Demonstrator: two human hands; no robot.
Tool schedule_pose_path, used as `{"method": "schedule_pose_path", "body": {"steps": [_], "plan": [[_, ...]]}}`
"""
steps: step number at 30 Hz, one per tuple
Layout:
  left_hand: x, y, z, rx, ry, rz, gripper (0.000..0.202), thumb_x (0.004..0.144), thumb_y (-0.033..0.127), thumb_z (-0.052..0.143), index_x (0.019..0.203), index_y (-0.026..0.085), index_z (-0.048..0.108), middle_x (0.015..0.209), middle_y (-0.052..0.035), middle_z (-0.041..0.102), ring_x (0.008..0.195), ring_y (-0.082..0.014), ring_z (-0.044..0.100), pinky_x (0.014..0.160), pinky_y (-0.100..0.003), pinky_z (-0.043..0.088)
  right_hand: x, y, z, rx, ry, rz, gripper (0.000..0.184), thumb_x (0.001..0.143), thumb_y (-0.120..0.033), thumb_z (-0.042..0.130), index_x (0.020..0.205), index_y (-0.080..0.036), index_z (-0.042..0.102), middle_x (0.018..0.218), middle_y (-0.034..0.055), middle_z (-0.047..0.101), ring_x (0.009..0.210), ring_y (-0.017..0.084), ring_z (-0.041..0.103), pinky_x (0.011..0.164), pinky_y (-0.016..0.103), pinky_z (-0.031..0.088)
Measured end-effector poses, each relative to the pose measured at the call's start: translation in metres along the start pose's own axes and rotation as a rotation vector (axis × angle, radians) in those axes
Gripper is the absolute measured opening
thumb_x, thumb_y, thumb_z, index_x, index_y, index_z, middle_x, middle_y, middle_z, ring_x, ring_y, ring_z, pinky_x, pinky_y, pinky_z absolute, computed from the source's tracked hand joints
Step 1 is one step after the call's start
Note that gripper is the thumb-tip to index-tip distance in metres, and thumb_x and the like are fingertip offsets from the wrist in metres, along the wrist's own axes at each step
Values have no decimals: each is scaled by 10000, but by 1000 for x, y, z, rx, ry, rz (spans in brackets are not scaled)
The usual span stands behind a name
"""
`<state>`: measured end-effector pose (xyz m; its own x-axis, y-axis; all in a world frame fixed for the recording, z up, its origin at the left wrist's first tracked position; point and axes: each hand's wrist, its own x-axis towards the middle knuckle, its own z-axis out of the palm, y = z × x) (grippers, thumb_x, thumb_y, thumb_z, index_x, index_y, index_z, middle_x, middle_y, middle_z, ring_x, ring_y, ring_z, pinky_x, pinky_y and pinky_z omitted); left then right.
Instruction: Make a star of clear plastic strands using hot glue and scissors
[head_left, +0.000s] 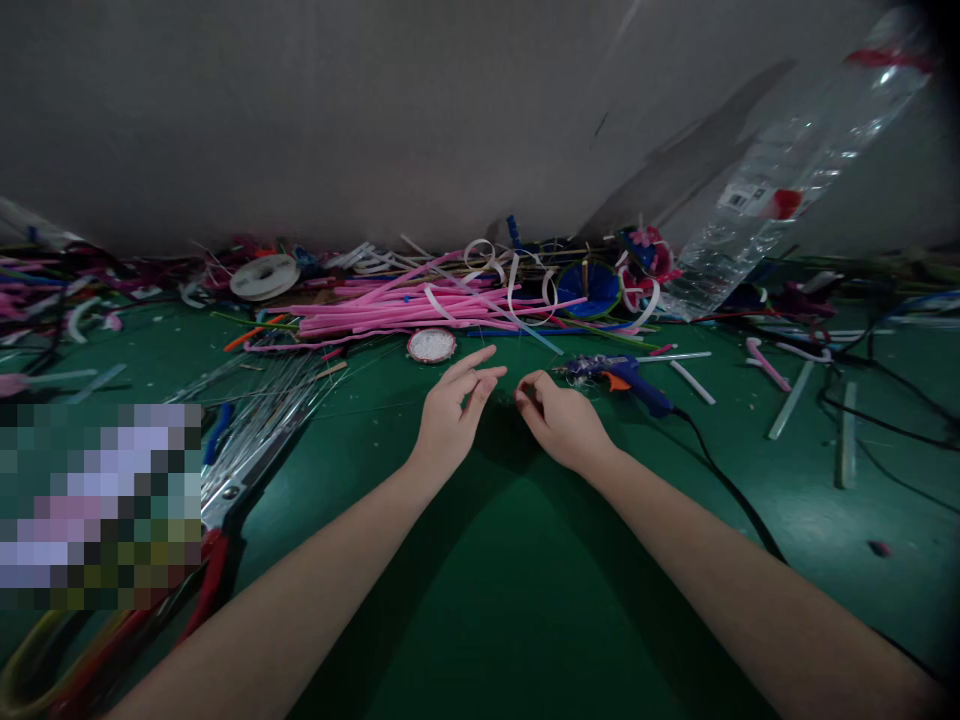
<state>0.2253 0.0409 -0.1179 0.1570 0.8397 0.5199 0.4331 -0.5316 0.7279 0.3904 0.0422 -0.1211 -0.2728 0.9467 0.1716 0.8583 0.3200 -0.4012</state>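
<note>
My left hand (451,408) is above the green table, its thumb tip pressed toward a fingertip while other fingers stretch forward. Whatever that pinch holds is too fine to make out. Just across a small gap, my right hand (564,420) has its fingers curled and its thumb against the index finger. Its grip hides anything small inside. Beyond my left hand lies a small round dish of white beads (431,345). A blue glue gun (637,385) with an orange trigger rests right of my right hand, its nozzle near my knuckles.
Pink pipe cleaners (390,310) are heaped along the wall beside a white spool (265,277). Left are red-handled scissors (217,560) and clear thin strands (262,400). A plastic bottle (795,180) leans at right. Glue sticks (791,400) and a black cord (731,480) lie nearer.
</note>
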Motion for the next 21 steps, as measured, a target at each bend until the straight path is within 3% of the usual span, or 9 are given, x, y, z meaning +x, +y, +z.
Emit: {"method": "schedule_pose_path", "body": {"steps": [6,12,21], "plan": [[0,0,-1,12,-9,1,298,913,306,367,1018,203,626,1261,-48,523,1154,-176,485,969,-359,401,-2,-1,-2,83,96,13,330,881,-438,327,1065,-183,429,634,-2,591,530,148,548,497,237,309],[-1,-2,0,-12,4,18,306,907,324,371,1012,194,627,1271,-64,515,1150,-190,493,960,-384,414,-8,-6,-7,241,317,-3,561,870,-468,335,1300,-126,223,561,-43,512,480,135,501,499,238,338],[-2,-1,-1,-15,-3,20,287,908,302,378,1000,212,635,1262,-44,522,1141,-178,494,949,-377,417,-15,-1,-24,205,502,-32,408,878,-399,342,1212,-164,344,656,-17,534,540,126,508,523,246,383]]}}
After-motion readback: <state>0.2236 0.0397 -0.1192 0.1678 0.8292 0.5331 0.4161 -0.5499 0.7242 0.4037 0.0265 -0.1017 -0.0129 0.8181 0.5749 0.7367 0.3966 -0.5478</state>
